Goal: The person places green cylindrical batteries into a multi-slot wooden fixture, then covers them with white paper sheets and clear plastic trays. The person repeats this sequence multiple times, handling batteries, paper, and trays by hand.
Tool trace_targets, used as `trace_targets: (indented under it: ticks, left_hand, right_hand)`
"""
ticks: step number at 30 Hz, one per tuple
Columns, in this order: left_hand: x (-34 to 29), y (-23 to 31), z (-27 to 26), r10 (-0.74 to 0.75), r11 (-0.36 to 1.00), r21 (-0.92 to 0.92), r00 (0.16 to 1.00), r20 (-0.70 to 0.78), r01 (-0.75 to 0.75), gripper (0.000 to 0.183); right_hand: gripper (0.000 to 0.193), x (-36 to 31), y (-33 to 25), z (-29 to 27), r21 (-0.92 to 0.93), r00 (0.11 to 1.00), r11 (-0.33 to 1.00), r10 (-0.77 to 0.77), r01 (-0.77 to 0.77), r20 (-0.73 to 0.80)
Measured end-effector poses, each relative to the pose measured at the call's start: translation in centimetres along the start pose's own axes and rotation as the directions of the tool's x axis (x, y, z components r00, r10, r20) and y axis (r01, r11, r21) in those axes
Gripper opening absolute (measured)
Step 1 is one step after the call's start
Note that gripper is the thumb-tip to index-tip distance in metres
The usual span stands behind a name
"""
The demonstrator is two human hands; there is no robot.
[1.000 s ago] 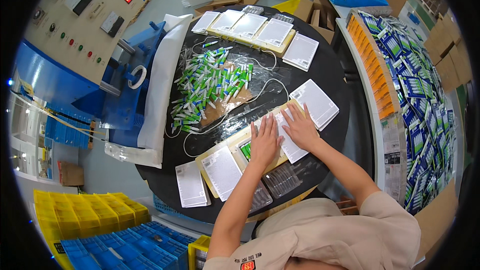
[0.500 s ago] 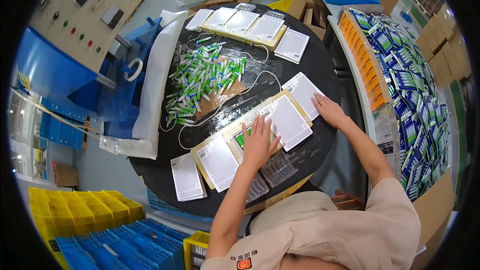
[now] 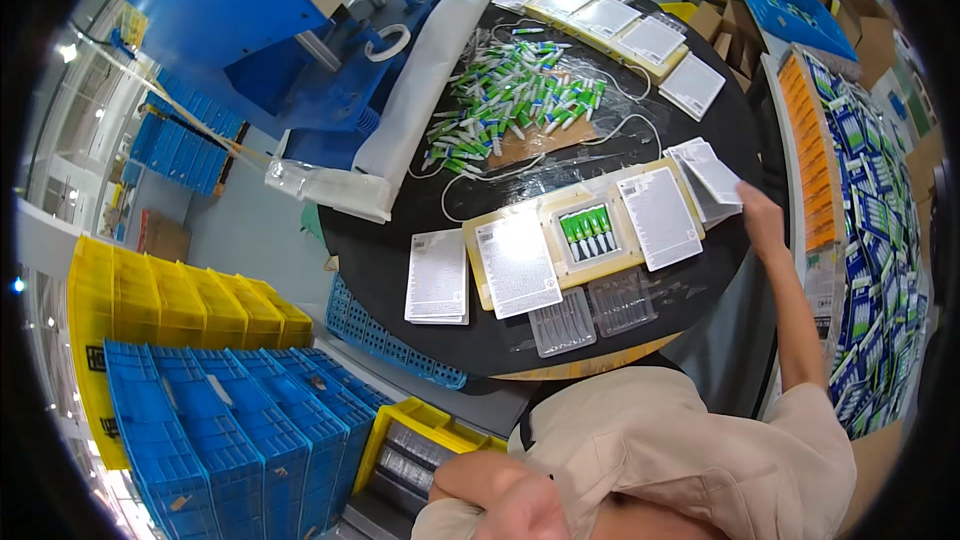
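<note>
A cream tray [image 3: 560, 205] lies on the round black table [image 3: 380, 250]. White cards [image 3: 515, 260] cover its left and right slots, and green tubes [image 3: 588, 230] show in the middle slot. My right hand [image 3: 765, 220] is at the table's right edge, gripping a stack of white cards [image 3: 712, 172]. My left hand [image 3: 525, 508] is drawn back against my chest at the lower edge, blurred, with its fingers curled. Two clear blister trays [image 3: 590, 312] lie at the near edge, and another card stack [image 3: 437, 275] sits left of the cream tray.
A heap of green-and-white tubes [image 3: 510, 100] lies mid-table, with a second cream tray of cards [image 3: 610, 15] behind it. A blue machine [image 3: 300, 30] and a white sheet [image 3: 420, 70] stand at the left. Yellow crates [image 3: 170, 300] and blue crates [image 3: 230, 440] sit below, and shelves of packed goods [image 3: 860, 230] at the right.
My left hand left the cream tray and pulled back to my body. My right hand moved right from the tray to the card stack at the table's edge. The view shifted.
</note>
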State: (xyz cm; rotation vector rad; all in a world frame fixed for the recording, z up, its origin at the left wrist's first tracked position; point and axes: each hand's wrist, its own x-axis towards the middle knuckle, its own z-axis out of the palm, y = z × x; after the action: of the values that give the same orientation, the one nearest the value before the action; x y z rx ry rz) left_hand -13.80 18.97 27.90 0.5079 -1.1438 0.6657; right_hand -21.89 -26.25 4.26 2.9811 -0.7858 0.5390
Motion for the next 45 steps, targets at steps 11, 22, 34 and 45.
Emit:
trace_targets:
  ticks: [11, 22, 34, 45]
  left_hand:
    - [0.1, -0.7, 0.4, -0.146, 0.963, -0.24, 0.984, -0.099, 0.118, 0.046]
    - [-0.3, -1.1, -0.4, -0.174, 0.976, -0.145, 0.982, -0.073, 0.162, 0.04]
    - [-1.3, -1.9, -1.5, -0.156, 0.987, 0.042, 0.988, 0.015, 0.155, 0.036]
    - [-17.8, -12.2, -9.9, -0.932, 0.189, 0.944, 0.351, 0.086, 0.271, 0.052]
  right_hand:
    - [0.038, -5.4, -21.3, 3.0, 0.125, 0.887, 0.879, -0.449, 0.46, -0.107]
    - [0.041, -6.5, -21.5, 4.9, 0.09, 0.926, 0.923, -0.369, 0.375, -0.078]
    - [0.046, -5.1, -24.4, 5.3, -0.082, 0.913, 0.914, -0.384, 0.397, 0.14]
    - [0.069, -0.7, -23.0, 4.0, 0.379, 0.912, 0.881, -0.37, 0.283, 0.18]
